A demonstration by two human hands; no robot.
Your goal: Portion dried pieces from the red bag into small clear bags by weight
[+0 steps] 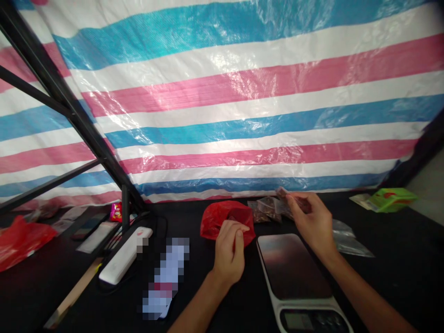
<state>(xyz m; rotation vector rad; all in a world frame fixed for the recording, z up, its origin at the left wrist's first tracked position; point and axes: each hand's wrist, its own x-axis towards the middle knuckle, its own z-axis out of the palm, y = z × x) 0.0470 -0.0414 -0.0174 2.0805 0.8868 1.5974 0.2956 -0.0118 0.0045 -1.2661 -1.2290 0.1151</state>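
Observation:
A red plastic bag lies with its mouth open on the black table. My left hand is at the bag's front edge, its fingers curled and pressed together with the thumb; what they hold, if anything, is hidden. Farther right, my right hand pinches a small clear plastic bag above the table. Beneath and beside it lie several small clear bags with brownish bits inside. Between my forearms stands a kitchen scale with nothing on its plate.
Flat clear bags lie right of my right wrist, with a green box behind. On the left are a phone, a white power strip and another red bag. A black frame post stands before striped sheeting.

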